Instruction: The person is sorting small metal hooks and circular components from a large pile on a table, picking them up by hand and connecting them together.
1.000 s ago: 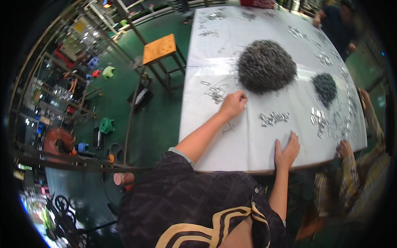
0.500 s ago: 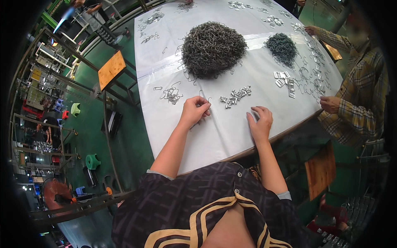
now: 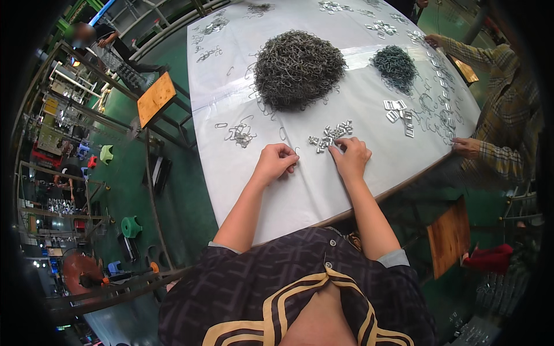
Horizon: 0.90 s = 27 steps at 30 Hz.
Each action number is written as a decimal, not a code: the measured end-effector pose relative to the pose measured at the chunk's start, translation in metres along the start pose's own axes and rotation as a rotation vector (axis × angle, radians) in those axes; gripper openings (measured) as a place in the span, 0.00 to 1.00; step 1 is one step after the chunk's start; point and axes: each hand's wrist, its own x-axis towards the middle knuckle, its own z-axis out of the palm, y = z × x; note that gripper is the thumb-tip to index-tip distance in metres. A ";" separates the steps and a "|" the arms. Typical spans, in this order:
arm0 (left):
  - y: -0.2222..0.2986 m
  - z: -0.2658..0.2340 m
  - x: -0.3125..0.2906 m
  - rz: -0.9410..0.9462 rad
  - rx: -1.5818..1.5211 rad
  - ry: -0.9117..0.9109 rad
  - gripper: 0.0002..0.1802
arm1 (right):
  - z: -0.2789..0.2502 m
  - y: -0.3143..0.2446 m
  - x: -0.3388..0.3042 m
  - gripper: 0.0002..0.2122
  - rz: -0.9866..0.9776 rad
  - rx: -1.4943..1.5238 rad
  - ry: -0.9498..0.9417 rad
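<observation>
Between the thumb and fingers of my left hand (image 3: 276, 164) is a thin bent wire hook (image 3: 297, 150), its curved tip poking out above the fingertips. My right hand (image 3: 353, 160) is at the near edge of a small pile of short silvery metal sleeves (image 3: 328, 138); thumb and forefinger are apart, with the fingertips at the pieces. Whether they touch one is too small to tell. Left of the sleeves lies a loose group of wire hooks (image 3: 241, 135). Beyond both hands rises a large heap of dark wire hooks (image 3: 299, 69).
The white-covered table (image 3: 231, 190) also carries a smaller dark heap (image 3: 395, 66) and flat silvery buckles (image 3: 396, 109). At the right edge a co-worker's hand (image 3: 466, 147) rests by rows of wire parts. Wooden stools (image 3: 156, 99) stand around the table.
My right hand has moved forward and left to the metal sleeves. My left hand, still holding the wire hook, has shifted slightly nearer to me. A person at far left has moved.
</observation>
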 end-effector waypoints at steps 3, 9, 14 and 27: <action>0.009 -0.009 -0.006 -0.079 0.222 0.046 0.08 | 0.002 -0.003 -0.001 0.08 -0.001 -0.021 0.010; 0.004 -0.033 0.024 0.217 0.484 0.486 0.08 | 0.006 -0.003 -0.002 0.07 -0.025 -0.007 0.037; -0.017 -0.066 0.076 0.230 0.562 0.696 0.07 | 0.011 0.005 -0.007 0.04 -0.078 0.041 0.083; 0.033 -0.072 0.121 0.066 1.158 0.581 0.09 | -0.015 0.006 -0.014 0.05 0.273 1.018 -0.073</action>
